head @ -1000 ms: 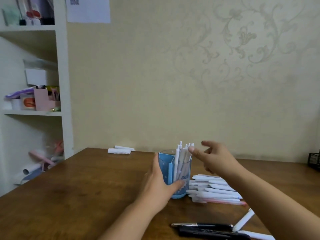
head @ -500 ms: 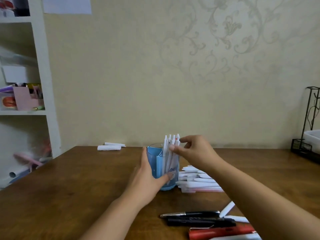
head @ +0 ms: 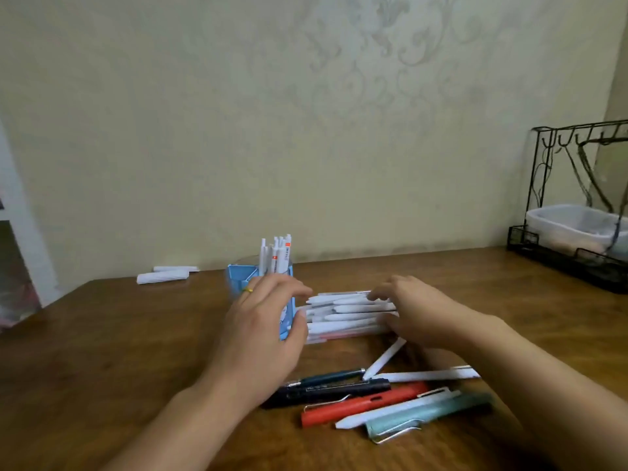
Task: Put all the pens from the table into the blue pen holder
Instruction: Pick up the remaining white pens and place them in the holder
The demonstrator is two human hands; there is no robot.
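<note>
Head view. Brown wooden table running back to a patterned wall, far edge just behind the blue pen holder; bare wood open at 9 o'clock of the holder, crowded at 3 and 5 o'clock. Holder near mid-table, angular plastic, several white pens standing upright inside, tips above the rim. Left hand in front of the holder, fingers loosely curved around its near side; firm grip or mere touch hard to tell through the blur. Right hand at 3 o'clock of the holder, fingers bent over a flat stack of white pens, seemingly gathering them. At 6 o'clock, loose pens: a black one, a red one, a pale teal one with metal clip. Black wire rack at 2 o'clock holding a clear plastic tub.
</note>
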